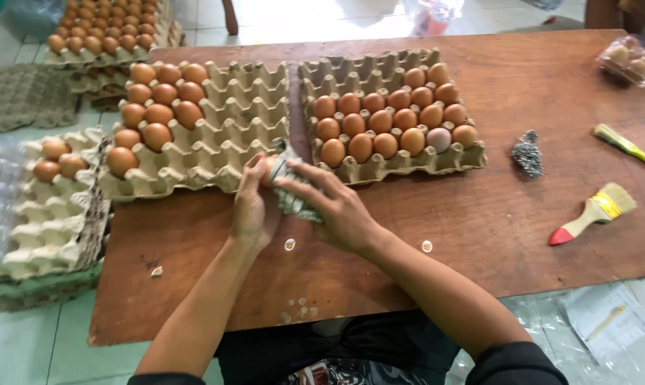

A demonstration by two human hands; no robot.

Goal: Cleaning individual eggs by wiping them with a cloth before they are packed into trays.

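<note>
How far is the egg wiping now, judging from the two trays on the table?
The left tray holds about eleven eggs, all at its left side; these look done, though I cannot be sure. In hand: the left hand holds one egg, and the right hand presses a grey cloth on it. Left: the right tray has about eighteen eggs, one paler.

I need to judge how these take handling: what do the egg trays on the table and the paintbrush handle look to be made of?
Egg trays: moulded paper pulp by the look, matt grey-beige with rough, fibrous edges. Paintbrush: handle looks like pale bare wood with a glossy red-painted tip and a yellow band at the bristles; the band's material cannot be told.
</note>
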